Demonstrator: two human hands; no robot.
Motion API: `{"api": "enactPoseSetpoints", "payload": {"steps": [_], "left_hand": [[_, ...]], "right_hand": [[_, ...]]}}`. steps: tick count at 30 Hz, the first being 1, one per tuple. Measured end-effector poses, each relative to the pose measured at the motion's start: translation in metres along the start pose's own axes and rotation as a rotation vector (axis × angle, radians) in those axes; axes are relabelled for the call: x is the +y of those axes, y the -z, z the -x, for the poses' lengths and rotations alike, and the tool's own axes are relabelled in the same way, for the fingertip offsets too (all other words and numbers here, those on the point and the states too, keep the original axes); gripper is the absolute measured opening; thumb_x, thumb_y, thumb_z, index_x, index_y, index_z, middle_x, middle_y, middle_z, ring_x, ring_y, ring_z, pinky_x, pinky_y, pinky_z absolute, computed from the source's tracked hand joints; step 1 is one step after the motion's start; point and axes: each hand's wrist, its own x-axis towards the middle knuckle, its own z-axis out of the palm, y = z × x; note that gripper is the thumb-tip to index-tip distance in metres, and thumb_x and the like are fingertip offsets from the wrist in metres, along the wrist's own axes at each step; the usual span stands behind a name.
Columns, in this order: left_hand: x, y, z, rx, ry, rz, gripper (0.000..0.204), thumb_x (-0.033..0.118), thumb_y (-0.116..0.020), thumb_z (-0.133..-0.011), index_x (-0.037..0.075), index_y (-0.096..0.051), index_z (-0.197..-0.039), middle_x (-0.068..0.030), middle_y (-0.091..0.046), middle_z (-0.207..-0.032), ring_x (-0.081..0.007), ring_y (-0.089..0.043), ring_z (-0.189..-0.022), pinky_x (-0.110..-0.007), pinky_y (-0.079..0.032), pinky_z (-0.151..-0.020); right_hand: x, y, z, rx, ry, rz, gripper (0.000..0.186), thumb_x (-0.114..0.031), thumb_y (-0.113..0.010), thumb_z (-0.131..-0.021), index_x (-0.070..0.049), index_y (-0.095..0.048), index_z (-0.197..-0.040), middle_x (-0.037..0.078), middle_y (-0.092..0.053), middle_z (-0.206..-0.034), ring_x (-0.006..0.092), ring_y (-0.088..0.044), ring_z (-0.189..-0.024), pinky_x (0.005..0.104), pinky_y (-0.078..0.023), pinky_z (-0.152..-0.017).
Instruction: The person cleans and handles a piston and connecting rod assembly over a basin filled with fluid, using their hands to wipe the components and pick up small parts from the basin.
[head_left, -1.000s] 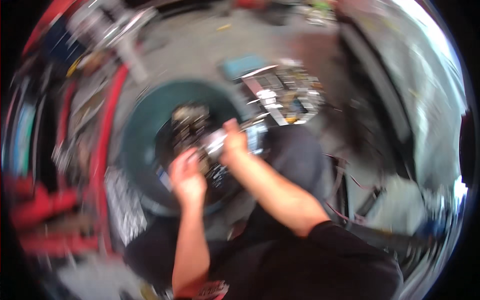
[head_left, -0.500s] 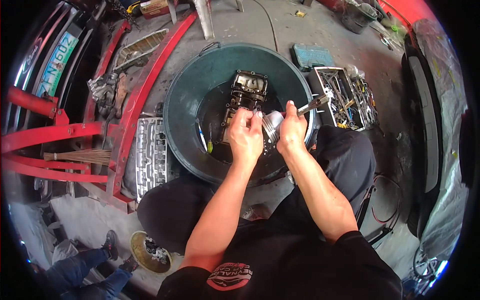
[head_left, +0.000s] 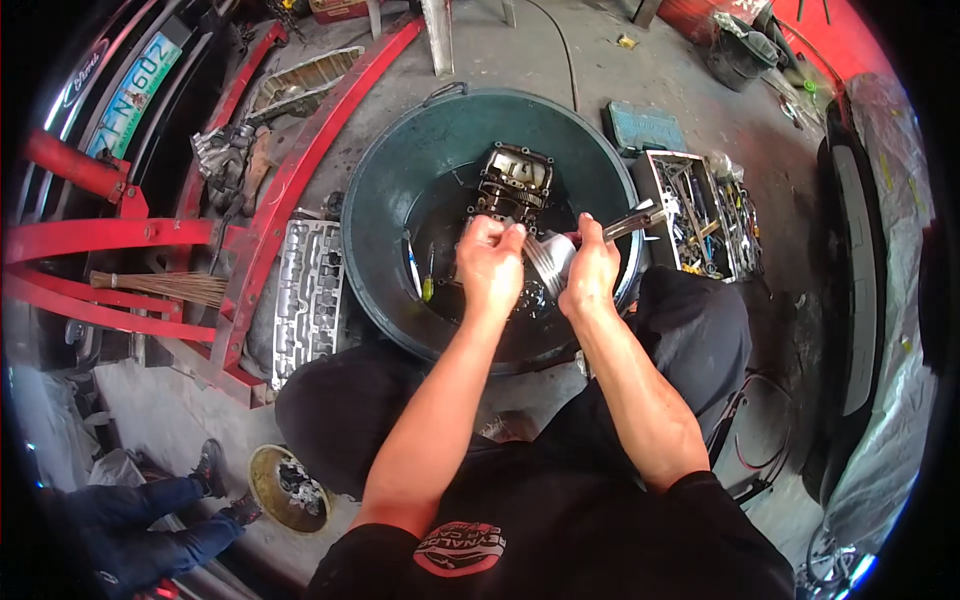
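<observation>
From where I'm standing, the step in hand is prob. close handwork on the grooved side of a piston (head_left: 549, 256), held up over the green tub (head_left: 385, 200), btwn both hands. R hand (head_left: 593, 272) is clamped round it, w/ the metal rod (head_left: 630, 217) sticking out past the thumb, up and to the right. L hand (head_left: 490, 272) has thumb & fingertips drawn together right by the grooves; can't tell if they're pinching anything. Dark engine part (head_left: 515, 172) sits in the tub just beyond. Next move prob. calls for a steady R grip & light L fingertips round the grooves.
</observation>
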Motion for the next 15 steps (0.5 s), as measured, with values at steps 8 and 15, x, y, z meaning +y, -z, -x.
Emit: {"api": "enactPoseSetpoints", "payload": {"steps": [8, 15], "left_hand": [[0.017, 0.003, 0.031, -0.004, -0.102, -0.15, 0.025, 0.006, -0.067, -0.086, 0.002, -0.047, -0.07, -0.0047, -0.049, -0.056, -0.0096, -0.045, -0.054, -0.031, -0.041, -0.052], [0.018, -0.006, 0.035, 0.072, -0.165, -0.202, 0.022, 0.007, -0.067, -0.086, 0.002, -0.049, -0.073, -0.0089, -0.054, -0.064, -0.0147, -0.05, -0.057, -0.033, -0.043, -0.055]], "right_hand": [[-0.01, 0.001, 0.004, -0.042, 0.021, -0.154, 0.029, -0.028, -0.062, -0.087, -0.006, -0.05, -0.073, 0.008, -0.055, -0.069, 0.018, -0.05, -0.063, 0.0329, -0.045, -0.061], [-0.012, -0.001, 0.001, -0.06, 0.023, -0.224, 0.027, -0.023, -0.059, -0.09, -0.005, -0.048, -0.072, 0.009, -0.054, -0.065, 0.0187, -0.052, -0.062, 0.0327, -0.045, -0.064]]}}
